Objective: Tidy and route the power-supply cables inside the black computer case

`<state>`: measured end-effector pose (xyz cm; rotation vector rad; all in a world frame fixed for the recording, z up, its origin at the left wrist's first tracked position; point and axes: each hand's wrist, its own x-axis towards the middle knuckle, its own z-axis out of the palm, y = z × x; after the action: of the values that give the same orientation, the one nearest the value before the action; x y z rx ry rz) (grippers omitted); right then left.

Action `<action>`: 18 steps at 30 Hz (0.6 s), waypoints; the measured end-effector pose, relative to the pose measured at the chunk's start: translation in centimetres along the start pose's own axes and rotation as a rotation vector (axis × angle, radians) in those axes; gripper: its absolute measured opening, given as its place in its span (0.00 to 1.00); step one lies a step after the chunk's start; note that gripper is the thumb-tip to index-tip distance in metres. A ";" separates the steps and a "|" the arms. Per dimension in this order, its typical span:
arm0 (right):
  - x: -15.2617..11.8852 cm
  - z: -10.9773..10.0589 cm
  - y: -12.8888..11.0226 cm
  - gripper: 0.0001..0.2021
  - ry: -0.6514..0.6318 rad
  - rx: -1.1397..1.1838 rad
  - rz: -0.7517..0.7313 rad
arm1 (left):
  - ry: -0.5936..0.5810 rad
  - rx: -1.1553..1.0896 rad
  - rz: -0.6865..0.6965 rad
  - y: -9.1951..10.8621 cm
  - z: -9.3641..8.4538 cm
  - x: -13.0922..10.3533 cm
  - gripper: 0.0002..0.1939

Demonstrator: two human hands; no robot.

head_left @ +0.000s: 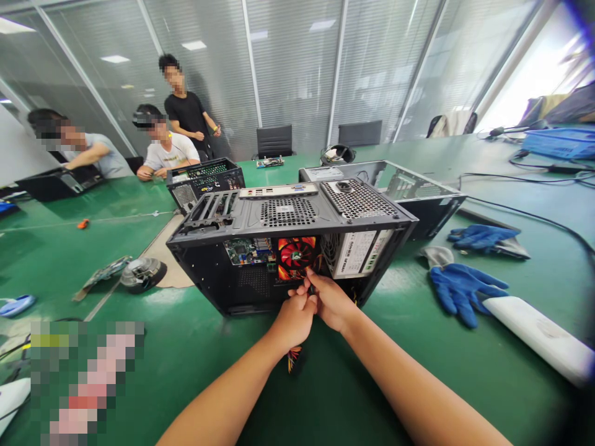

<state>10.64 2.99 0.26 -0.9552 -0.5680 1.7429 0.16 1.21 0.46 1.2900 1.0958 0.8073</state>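
A black computer case (199, 272) stands on the table with its open side facing me. Inside it are a motherboard (248, 251), a red and black cooling fan (295, 254) and a power supply (360, 254) with a white label. My left hand (295, 319) is closed just below the fan, with a bundle of coloured wires (294, 358) coming out beneath it. Against it, my right hand (331, 302) has its thumb and fingers pinched together close to the fan's lower edge. What lies between the right fingertips is hidden.
Blue work gloves (465, 288) and a white bar-shaped object (542, 334) lie at right. At left are a CPU cooler (143, 274) and a circuit board (103, 277). Behind stand another black case (204, 179) and an open case (418, 192). Several people are across the table.
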 end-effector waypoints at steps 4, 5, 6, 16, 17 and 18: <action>0.0 0.1 0.0 0.15 0.026 -0.012 -0.009 | -0.079 -0.112 -0.186 0.5 -0.2 -0.1 0.12; 0.0 0.1 -0.1 0.15 0.034 -0.020 -0.012 | -0.138 -0.207 -0.298 0.7 -0.4 -0.2 0.14; -0.1 0.2 -0.1 0.16 0.037 -0.025 -0.017 | -0.225 -0.321 -0.376 1.0 -0.6 -0.3 0.15; -0.3 0.3 -0.2 0.16 0.014 -0.029 0.008 | -0.536 -0.719 -0.496 1.1 -1.9 0.1 0.14; -0.3 0.3 -0.2 0.16 0.014 -0.033 0.012 | -0.535 -0.720 -0.495 1.1 -1.9 0.1 0.14; -0.3 0.3 -0.2 0.16 0.013 -0.034 0.015 | -0.531 -0.714 -0.493 1.2 -1.9 0.1 0.14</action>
<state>10.57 2.85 0.66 -0.9959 -0.5853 1.7441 -1.48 2.06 1.77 0.5345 0.5639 0.3790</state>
